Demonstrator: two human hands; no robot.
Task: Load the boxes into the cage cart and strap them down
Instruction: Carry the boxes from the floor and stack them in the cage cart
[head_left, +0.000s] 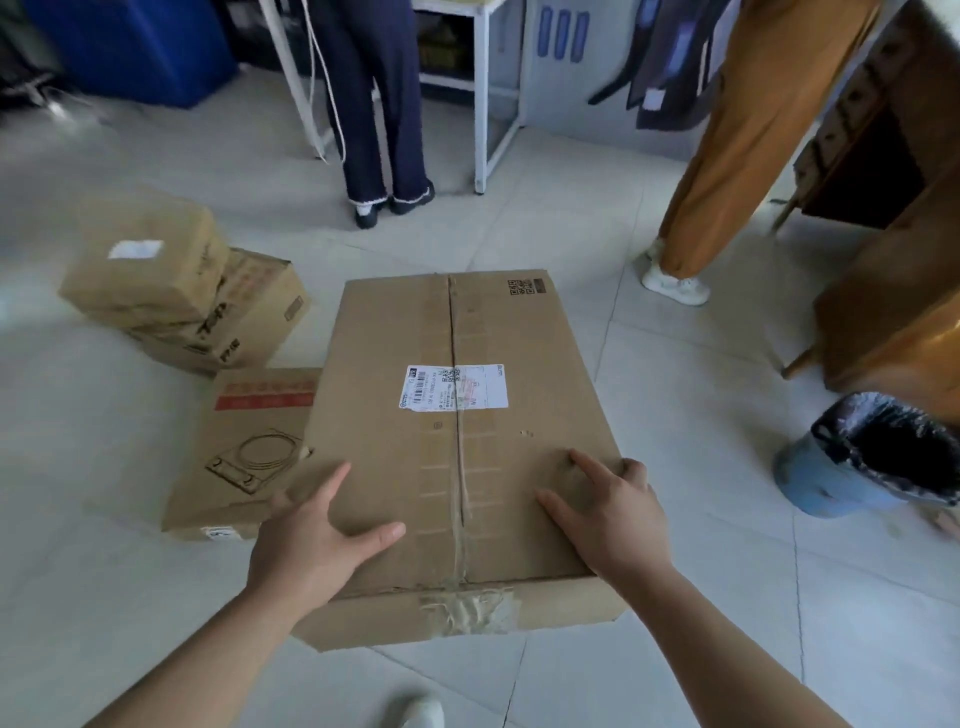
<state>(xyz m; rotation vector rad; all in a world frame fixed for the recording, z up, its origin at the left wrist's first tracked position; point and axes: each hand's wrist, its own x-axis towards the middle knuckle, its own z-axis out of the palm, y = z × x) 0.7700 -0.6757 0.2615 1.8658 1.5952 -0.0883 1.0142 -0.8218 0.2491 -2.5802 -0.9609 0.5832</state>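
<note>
Large box (457, 415) directly under both hands, long side running away from them, apparently down on the floor tiles. Not yet in the cage cart; no cart in view. Flat box (249, 447) with a cooker drawing just left of the left hand, tucked against the large box's side, likely queued for loading. Stack of two boxes (171, 291) further out beyond the left hand, top one skewed, also waiting. Blue bin (872, 457) with a black liner well off to the right of the right hand, not part of the job.

Left hand (306, 540) spread flat at the near left corner, thumb lying across the top. Right hand (613, 514) spread on the near right top, outer fingers draped over the side edge. Hands wide apart, neither clamped yet. Probably bracketing the width for a balanced lift.

Shipping label (453, 387) ahead of both hands, straddling the centre seam. Crumpled tape (467, 608) on the near edge between the wrists, sealing that seam shut.
</note>
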